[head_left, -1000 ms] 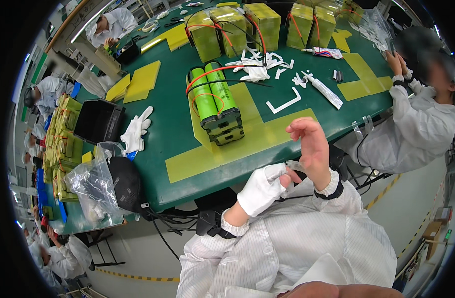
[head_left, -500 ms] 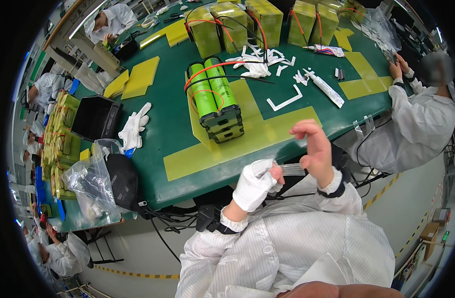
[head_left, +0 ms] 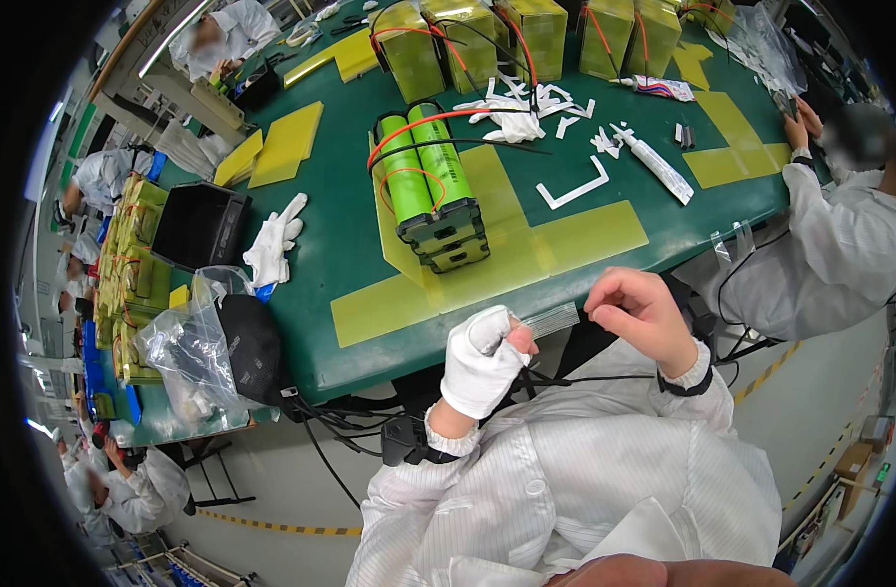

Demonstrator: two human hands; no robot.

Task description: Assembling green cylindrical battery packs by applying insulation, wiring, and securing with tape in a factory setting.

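Observation:
My left hand [head_left: 485, 360], in a white glove with bare fingertips showing, is closed on a flat bundle of thin clear strips [head_left: 554, 319]. The strips point right, past the table's front edge. My bare right hand [head_left: 646, 318] is curled at their far end, thumb and fingers drawn together. Whether it pinches a strip is too fine to see. Beyond both hands stands a battery pack [head_left: 430, 191] of green cells in black end holders, with red and black wires. It rests on a cross-shaped yellow-green sheet [head_left: 384, 311], one flap of which is raised at its left side.
Wrapped battery packs [head_left: 531, 44] line the back. White paper scraps [head_left: 512, 119], an L-shaped white strip [head_left: 572, 186] and a white tube [head_left: 655, 168] lie mid-table. At left are a black bin [head_left: 201, 225], white gloves [head_left: 275, 243] and a plastic bag [head_left: 189, 342]. A co-worker [head_left: 849, 225] sits at right.
My right hand's fingers, spread before, have curled in toward the thumb. Its wrist has dropped slightly to the right. My left hand has shifted a little left with the strips, which now tilt upward.

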